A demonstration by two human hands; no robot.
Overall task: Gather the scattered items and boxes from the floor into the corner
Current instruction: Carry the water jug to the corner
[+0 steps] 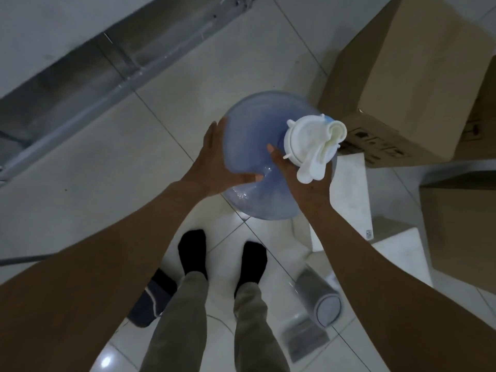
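A large translucent blue water jug with a white cap and pump is tilted in front of me, over the tiled floor. My left hand presses flat against the jug's left side, fingers straight and thumb on its shoulder. My right hand grips the jug's neck just under the white cap; its fingers are hidden behind the neck. Whether the jug's base touches the floor is hidden.
Two big cardboard boxes stand at the right, one far and one near, with white foam blocks between them. A grey roll in clear plastic lies by my right foot, a dark slipper by my left. A metal channel runs along the wall.
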